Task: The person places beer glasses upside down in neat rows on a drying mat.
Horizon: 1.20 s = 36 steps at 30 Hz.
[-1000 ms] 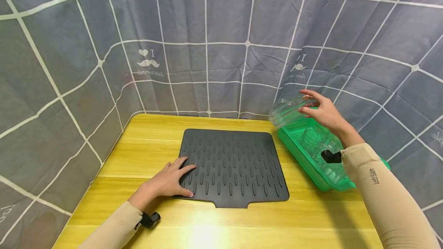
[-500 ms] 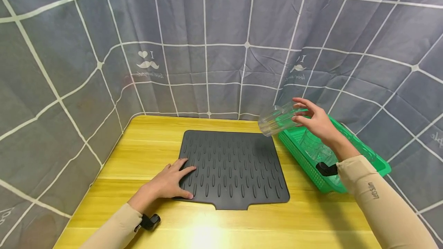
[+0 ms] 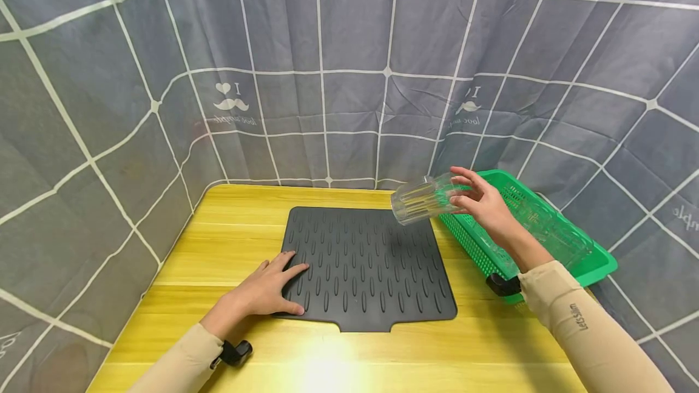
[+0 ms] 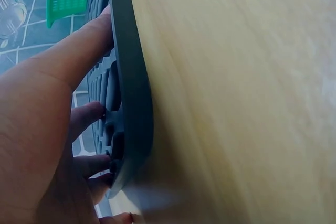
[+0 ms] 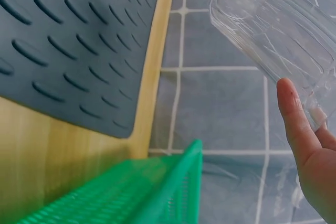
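Clearly, the counter (image 3: 218, 223) shows a broad band of wood between its left edge and the dark mat (image 3: 360, 265), a thinner strip along its far edge, and more wood on the near side; a narrow lane separates the mat from the green basket (image 3: 475, 253) toward the counter's right edge. The surface is yellow and plank-grained, with a bright glare on its near part, and the mat carries rows of short ridges and a tab on its near side. A grey curtain (image 3: 284, 29) with white grid lines hangs behind the far edge and round both sides. Inside the basket lie more clear vessels (image 3: 557, 235), hard to tell apart. The clear glass (image 3: 417, 202) is up in the air, tilted, one end pointing left over the mat's far right corner, the other at the fingers of the right hand (image 3: 486, 202), which holds it between thumb and fingers. The left hand (image 3: 262, 290) rests with fingers spread wide on the mat's near left corner, well apart from the glass.
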{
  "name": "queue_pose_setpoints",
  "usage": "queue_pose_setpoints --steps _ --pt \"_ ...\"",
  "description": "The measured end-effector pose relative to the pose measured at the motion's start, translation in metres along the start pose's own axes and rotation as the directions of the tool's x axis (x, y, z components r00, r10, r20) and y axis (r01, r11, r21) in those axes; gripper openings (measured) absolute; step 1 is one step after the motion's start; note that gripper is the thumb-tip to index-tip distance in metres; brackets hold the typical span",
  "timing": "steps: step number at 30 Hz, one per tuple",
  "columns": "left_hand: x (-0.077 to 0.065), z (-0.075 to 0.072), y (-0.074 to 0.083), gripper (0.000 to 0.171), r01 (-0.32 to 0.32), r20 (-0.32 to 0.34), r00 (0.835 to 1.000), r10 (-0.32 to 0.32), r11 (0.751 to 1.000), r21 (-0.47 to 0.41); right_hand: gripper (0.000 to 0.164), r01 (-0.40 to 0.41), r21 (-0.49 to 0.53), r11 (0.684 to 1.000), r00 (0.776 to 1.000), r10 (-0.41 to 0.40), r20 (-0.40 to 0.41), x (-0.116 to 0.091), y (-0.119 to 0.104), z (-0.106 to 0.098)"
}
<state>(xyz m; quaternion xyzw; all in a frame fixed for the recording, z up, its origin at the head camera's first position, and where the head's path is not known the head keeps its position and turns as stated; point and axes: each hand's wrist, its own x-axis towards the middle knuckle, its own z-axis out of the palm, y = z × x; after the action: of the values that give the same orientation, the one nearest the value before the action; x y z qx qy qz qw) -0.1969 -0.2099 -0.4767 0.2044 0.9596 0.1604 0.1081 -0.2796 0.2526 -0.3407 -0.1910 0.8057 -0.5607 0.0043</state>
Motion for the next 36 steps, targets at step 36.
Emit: queue_pose_setpoints --steps 36 --pt "0.012 -0.010 0.026 0.066 0.014 -0.181 0.983 -0.034 0.993 -0.113 0.063 -0.157 0.264 0.952 0.987 0.160 0.009 -0.008 0.038 0.064"
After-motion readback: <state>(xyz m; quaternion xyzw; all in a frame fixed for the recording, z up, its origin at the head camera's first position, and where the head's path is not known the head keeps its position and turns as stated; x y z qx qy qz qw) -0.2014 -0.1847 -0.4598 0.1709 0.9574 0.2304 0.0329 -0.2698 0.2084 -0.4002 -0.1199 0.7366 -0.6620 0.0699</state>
